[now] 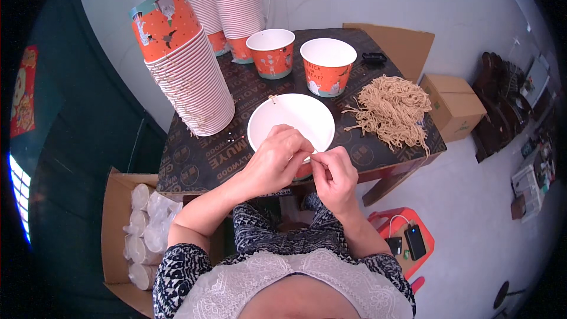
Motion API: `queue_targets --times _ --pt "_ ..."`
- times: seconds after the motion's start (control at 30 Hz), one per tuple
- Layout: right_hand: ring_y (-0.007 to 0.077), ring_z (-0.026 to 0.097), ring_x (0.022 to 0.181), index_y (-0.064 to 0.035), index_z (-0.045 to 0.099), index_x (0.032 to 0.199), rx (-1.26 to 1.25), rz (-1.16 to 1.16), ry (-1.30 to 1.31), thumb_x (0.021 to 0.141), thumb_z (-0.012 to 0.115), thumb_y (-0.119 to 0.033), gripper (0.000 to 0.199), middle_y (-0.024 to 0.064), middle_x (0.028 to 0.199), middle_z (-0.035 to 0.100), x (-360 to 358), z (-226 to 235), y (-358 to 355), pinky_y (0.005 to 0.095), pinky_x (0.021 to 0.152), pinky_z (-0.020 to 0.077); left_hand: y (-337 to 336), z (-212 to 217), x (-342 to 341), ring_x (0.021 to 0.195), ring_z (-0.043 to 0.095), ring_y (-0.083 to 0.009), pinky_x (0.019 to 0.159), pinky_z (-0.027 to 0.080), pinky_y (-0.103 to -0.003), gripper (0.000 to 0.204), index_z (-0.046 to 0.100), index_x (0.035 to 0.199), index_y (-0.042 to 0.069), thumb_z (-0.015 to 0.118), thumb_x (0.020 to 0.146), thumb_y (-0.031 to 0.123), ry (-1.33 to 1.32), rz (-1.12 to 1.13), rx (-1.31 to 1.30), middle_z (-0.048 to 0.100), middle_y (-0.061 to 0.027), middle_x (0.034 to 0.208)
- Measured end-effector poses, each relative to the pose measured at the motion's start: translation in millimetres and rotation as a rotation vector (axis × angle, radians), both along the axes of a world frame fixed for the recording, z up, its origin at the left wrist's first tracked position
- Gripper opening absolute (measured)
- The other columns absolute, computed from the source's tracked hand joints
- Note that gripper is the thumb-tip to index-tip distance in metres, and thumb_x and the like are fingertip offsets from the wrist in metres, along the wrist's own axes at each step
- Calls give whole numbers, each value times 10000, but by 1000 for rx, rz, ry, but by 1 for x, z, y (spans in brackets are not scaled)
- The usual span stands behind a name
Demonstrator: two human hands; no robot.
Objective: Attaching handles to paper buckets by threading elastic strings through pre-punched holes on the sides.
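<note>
A dark plywood worktop (207,162) printed with pale lettering is seen, set on a pale floor (472,201). At its left side a tall leaning stack of orange paper cups (189,77) is stood, and further stacks (230,6) are placed at the far edge. Two single orange cups with white insides (271,52) (328,65) are set upright side by side near the middle. A white-lined cup (292,121) is positioned at the near edge. A heap of tan string loops (393,109) is spread on the right part, and a small black object (374,57) is laid at the far right corner
</note>
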State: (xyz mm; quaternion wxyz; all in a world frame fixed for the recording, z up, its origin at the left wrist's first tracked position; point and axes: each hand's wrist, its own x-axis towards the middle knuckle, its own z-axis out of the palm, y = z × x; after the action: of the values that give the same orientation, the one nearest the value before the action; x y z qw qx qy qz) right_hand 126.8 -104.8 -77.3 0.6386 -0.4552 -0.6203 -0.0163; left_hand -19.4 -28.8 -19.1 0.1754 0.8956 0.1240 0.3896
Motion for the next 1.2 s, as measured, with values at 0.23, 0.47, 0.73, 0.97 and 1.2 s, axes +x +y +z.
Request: queue_targets --times 0.23,0.47,0.73,0.97,1.2 --pt "103 516 636 21 617 899 -123 182 255 880 637 25 28 53 790 542 1 -1 -5 240 561 410 3 -8 0 722 640 -322 1008 431 -524 134 582 905 32 663 809 -16 8 24 36 624 -96 759" --pt "61 472 650 39 612 879 -182 256 394 912 622 -5 57 18 773 536 -1 -3 -5 226 565 384 1 -5 -4 825 642 -282 1064 342 -598 217 580 928 52 712 758 31 52 -10 186 631 -82 830" --pt "60 473 636 39 619 873 -198 262 423 910 632 -8 61 18 765 551 -2 0 -7 225 559 388 3 -6 -3 820 635 -274 1090 306 -595 193 572 898 56 696 759 1 50 -26 174 618 -79 823" --pt "205 522 662 11 569 885 -91 10 168 917 598 -13 50 100 784 523 17 1 -8 302 597 424 4 0 -4 776 621 -279 1097 290 -606 157 540 864 48 642 782 -40 41 -39 141 583 -73 773" --pt "277 505 673 6 534 872 -134 -55 100 933 570 -25 78 131 790 499 29 -14 -5 343 612 428 13 2 -8 751 607 -263 1147 170 -626 168 495 816 57 577 763 -79 111 -100 51 548 -55 734"
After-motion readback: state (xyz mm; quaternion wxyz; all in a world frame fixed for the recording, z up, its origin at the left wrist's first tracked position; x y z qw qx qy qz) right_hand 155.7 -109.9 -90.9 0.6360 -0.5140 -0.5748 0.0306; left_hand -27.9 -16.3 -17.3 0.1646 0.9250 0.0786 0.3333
